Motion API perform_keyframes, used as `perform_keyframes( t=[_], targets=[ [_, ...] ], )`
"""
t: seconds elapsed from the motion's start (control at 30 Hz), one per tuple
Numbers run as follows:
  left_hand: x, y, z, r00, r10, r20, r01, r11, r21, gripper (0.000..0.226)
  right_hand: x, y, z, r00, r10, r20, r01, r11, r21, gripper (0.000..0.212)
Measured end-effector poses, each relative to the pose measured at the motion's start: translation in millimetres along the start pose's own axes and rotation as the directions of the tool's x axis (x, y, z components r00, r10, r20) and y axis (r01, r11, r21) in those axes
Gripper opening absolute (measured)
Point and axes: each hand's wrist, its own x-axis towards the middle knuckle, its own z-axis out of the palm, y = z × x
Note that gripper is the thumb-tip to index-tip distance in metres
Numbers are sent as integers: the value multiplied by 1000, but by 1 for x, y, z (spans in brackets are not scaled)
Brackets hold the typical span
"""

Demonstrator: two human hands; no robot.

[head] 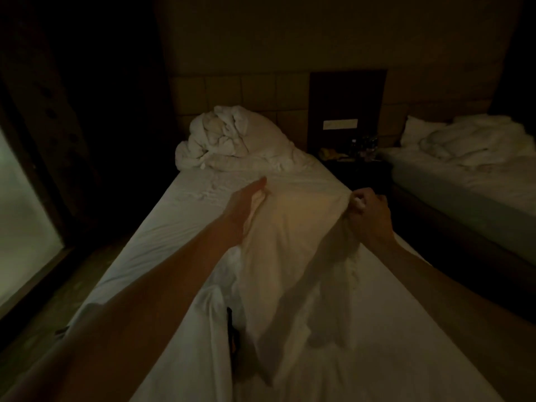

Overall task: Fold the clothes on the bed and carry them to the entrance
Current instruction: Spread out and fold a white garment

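Garment (293, 245) lifted over the bed (185, 216), pinched at one top corner by right hand (367, 211), gripped at the other by left hand (246, 204). Dim light, trailing hem: likely crooked fold, or slip from the light pinch.

A crumpled white duvet (232, 140) lies heaped at the far end of the mattress, against a padded headboard (243, 91) of square panels. To the right, a dark nightstand (352, 165) holds small items too dim to tell, below a dark wall panel (348, 103) with a pale switch plate (340, 124). Further right stands a second bed (470, 181) with rumpled white bedding (475, 142), and a pale window (20, 227) glows at the left edge.
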Motion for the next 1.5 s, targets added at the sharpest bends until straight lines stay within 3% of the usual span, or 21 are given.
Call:
perform_keyframes(
  t=[0.07,0.1,0.17,0.23,0.3,0.43,0.53,0.63,0.73,0.8,0.87,0.97,1.0,1.07,1.13,1.2,1.27,1.33,1.4,1.47,1.5],
  targets=[
    [-11,3,12,997,-38,67,50,980,-191,31,-14,-2,-7,998,46,47,-43,997,-60,43],
    [-17,3,16,993,-55,105,81,960,-268,24,-25,-6,-9,996,47,71,-46,999,-11,44],
    [-27,2,24,980,-61,189,118,943,-312,12,-51,-24,-13,983,55,173,-102,955,278,38],
    [-32,-2,31,975,0,222,27,993,-119,19,-78,-48,-16,916,17,401,-232,838,494,38],
    [-40,-4,39,963,75,257,-99,992,81,29,-95,-60,-16,861,-96,499,-195,844,499,47],
    [-50,4,32,974,101,201,-156,946,284,25,-80,-52,-15,937,-133,324,3,929,371,14],
    [-53,13,16,958,256,125,-277,732,622,9,-64,-50,-24,954,-126,271,32,944,327,13],
    [-53,17,4,914,333,231,-384,528,758,39,-55,-61,-33,961,-123,248,15,918,397,19],
    [-53,11,-6,918,150,367,-394,258,882,61,-44,-72,-39,956,-67,284,-101,838,536,26],
    [-52,1,-13,940,23,341,-342,86,936,61,-38,-78,-39,951,-53,304,-136,813,567,25],
    [-48,-3,-21,951,29,309,-309,160,938,46,-33,-80,-39,958,-34,284,-142,805,575,24],
    [-48,8,-30,971,29,236,-205,607,768,34,-21,-70,-41,970,64,235,-184,826,533,22],
    [-47,12,-31,980,31,197,-154,743,651,33,-15,-62,-39,967,74,245,-175,889,422,20],
    [-43,20,-27,988,82,131,-136,864,485,20,-12,-56,-33,942,69,327,-111,987,112,24],
    [-40,28,-13,984,151,96,-178,878,445,15,-20,-60,-21,911,-11,413,-7,999,43,26],
    [-36,33,4,980,176,96,-200,885,421,27,-38,-71,-9,845,-194,498,80,967,241,47],
    [-40,35,19,982,116,147,-163,917,365,28,-53,-82,6,793,-326,515,154,925,348,73],
    [-42,35,23,970,67,232,-124,963,240,39,-53,-86,20,856,-321,405,184,921,342,78],
    [-38,27,14,967,125,222,-174,961,214,69,-48,-85,24,927,-243,287,137,928,345,64],
    [-34,9,-1,979,134,154,-187,889,418,90,-41,-82,23,961,-168,220,71,919,388,45],
    [-32,-7,-11,988,68,137,-129,853,506,89,-39,-81,22,968,-130,217,17,890,455,37]
  ],
)
